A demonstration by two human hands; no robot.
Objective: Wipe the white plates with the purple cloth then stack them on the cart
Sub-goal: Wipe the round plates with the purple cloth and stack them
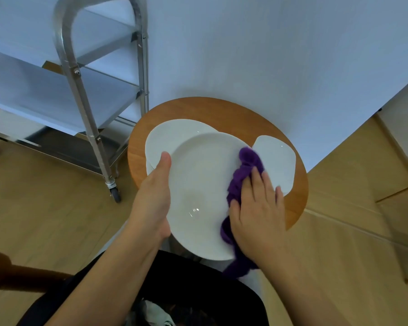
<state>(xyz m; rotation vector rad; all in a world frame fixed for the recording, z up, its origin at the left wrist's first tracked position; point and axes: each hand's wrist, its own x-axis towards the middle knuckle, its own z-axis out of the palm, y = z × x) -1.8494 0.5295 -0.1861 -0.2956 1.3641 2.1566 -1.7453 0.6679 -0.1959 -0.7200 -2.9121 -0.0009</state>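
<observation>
A large white plate (198, 184) is gripped at its left rim by the left hand (154, 196), thumb on top, above a round wooden table (233, 111). The purple cloth (239, 182) is pressed onto the plate's right side by the flat, straight-fingered right hand (257, 208). Another plate (170, 135) lies partly underneath, and a smaller one (277, 161) just to the right. A metal cart (80, 90) stands left of the table

3 white plates (198, 184), 1 purple cloth (243, 175), 1 cart (85, 90), 1 round table (222, 111), 2 hands (257, 208)
</observation>
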